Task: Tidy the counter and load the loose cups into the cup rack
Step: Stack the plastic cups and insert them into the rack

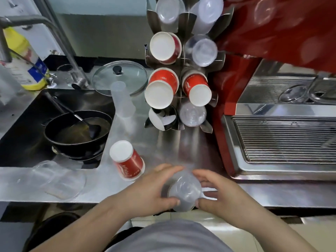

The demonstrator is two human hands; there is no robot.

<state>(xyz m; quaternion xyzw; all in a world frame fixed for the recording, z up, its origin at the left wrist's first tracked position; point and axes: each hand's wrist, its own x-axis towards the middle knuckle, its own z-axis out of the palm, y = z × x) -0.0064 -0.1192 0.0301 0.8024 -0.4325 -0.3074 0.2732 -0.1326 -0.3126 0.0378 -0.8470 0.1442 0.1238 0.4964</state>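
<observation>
From the head camera, both hands meet at the near edge of the steel tabletop (181, 142) around one clear plastic cup (184, 194), which is upside down with its base toward the camera. The left hand (151, 190) grips it from the left, fingers (171, 169) curved round the far side and the thumb pressed against the near wall; the right hand (221, 191) mirrors it from the right, fingers curled over the top rim side and thumb touching low on the cup — so the cup is pinched between the two hands. Just left of the left hand a red paper cup (127, 160) stands upside down on the tabletop, its white base up, slightly tilted. Farther back a tall frosted plastic cup (122, 100) also stands inverted, near the sink edge. At the left front edge lies a clear plastic container (60, 179), on its side. The cup rack (181, 66) stands at the back between the sink and a red coffee machine (272, 88); its slots hold red paper cups and clear cups, bases pointing out. A glass pot lid (120, 78) rests behind the frosted cup. In the sink (27, 124) sits a black pan (76, 131) with a ladle in it, and a yellow bottle (25, 60) stands beside the tap.
</observation>
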